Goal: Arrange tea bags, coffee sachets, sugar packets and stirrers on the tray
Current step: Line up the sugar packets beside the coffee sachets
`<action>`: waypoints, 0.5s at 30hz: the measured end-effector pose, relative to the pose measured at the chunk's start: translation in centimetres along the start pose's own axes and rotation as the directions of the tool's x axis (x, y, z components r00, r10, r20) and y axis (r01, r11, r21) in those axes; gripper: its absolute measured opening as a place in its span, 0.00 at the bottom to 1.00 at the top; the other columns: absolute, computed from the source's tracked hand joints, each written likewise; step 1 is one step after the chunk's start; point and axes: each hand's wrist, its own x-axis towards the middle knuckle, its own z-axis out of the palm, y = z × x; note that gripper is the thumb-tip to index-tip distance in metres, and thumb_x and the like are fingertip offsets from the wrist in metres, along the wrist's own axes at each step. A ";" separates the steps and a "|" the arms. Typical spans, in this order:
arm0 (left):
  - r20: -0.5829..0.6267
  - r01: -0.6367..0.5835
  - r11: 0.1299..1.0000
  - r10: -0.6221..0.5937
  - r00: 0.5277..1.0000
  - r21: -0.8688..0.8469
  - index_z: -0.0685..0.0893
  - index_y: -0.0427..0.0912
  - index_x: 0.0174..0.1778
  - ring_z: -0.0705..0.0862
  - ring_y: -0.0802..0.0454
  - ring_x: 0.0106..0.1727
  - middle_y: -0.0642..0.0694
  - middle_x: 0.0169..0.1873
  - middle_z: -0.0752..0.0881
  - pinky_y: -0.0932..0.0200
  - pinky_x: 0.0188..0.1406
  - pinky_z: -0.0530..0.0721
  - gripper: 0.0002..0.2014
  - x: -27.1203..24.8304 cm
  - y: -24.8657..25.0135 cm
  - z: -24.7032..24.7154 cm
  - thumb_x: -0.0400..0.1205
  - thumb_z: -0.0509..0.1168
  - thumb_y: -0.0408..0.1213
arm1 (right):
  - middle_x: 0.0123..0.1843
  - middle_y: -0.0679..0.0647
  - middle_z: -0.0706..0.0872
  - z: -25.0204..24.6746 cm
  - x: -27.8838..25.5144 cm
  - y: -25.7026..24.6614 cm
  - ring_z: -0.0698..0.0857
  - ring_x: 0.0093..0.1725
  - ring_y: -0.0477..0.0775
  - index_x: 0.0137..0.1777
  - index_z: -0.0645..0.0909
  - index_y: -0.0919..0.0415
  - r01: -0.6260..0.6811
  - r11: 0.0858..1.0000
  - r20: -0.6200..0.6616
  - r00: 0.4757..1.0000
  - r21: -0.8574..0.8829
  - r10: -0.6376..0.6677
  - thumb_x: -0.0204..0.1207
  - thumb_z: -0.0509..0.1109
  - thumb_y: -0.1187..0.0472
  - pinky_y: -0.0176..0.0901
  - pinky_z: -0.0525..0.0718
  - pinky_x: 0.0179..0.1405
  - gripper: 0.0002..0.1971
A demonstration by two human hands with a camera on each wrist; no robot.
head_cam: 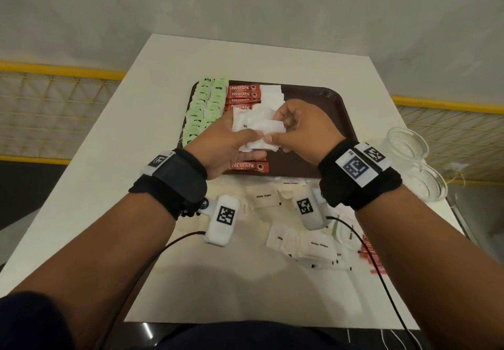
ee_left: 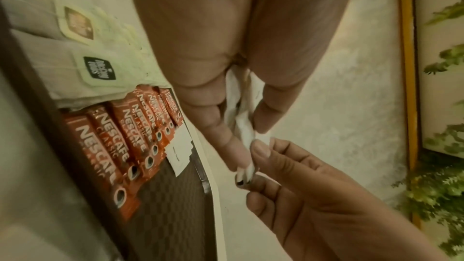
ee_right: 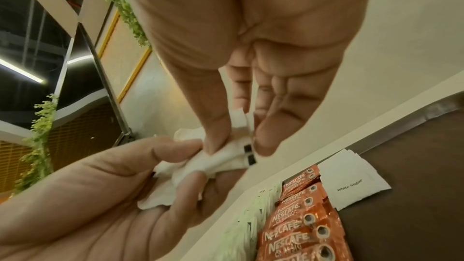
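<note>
A brown tray [head_cam: 327, 104] holds rows of green tea bags [head_cam: 207, 104], red Nescafe coffee sachets [head_cam: 242, 94] and white sugar packets [head_cam: 270, 93]. Above the tray's middle, both hands hold one small stack of white sugar packets [head_cam: 261, 131]. My left hand [head_cam: 245, 142] cups the stack from below with its thumb on top. My right hand [head_cam: 278, 131] pinches the stack's right end between thumb and fingers. The left wrist view has the packets [ee_left: 241, 122] between the left fingers. In the right wrist view the right thumb and fingers pinch them [ee_right: 238, 146] over the left palm [ee_right: 125, 186].
Loose white sugar packets [head_cam: 308, 243] lie scattered on the white table in front of the tray. A few red sachets [head_cam: 368, 251] sit near the table's right edge. Clear plastic containers [head_cam: 409, 148] stand right of the tray. One red sachet [head_cam: 248, 166] lies at the tray's near edge.
</note>
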 end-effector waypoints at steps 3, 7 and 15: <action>-0.089 -0.066 0.997 0.063 0.994 -0.031 0.73 0.42 0.74 0.89 0.43 0.60 0.40 0.65 0.85 0.55 0.48 0.89 0.25 1.3 0.4 -0.9 0.82 0.69 0.26 | 0.39 0.58 0.88 0.3 1.4 -0.1 0.89 0.34 0.53 0.50 0.79 0.61 -0.092 0.988 -0.070 0.992 0.122 0.101 0.67 0.83 0.56 0.45 0.88 0.32 0.18; -0.089 -0.079 0.997 0.077 0.993 -0.023 0.76 0.41 0.73 0.89 0.44 0.61 0.41 0.64 0.86 0.56 0.47 0.89 0.26 2.8 0.4 -2.5 0.79 0.73 0.28 | 0.36 0.59 0.87 1.4 2.3 1.0 0.88 0.30 0.50 0.48 0.79 0.64 -0.187 0.865 -0.035 0.973 0.465 0.229 0.69 0.81 0.63 0.38 0.82 0.26 0.14; -0.189 -0.025 0.999 0.019 0.982 -0.030 0.76 0.45 0.70 0.90 0.46 0.57 0.43 0.62 0.87 0.52 0.50 0.91 0.22 5.8 0.4 -5.7 0.80 0.72 0.30 | 0.43 0.64 0.89 0.9 4.6 5.6 0.87 0.33 0.51 0.46 0.80 0.64 -0.354 0.748 0.002 0.905 0.562 0.426 0.73 0.76 0.68 0.37 0.84 0.32 0.07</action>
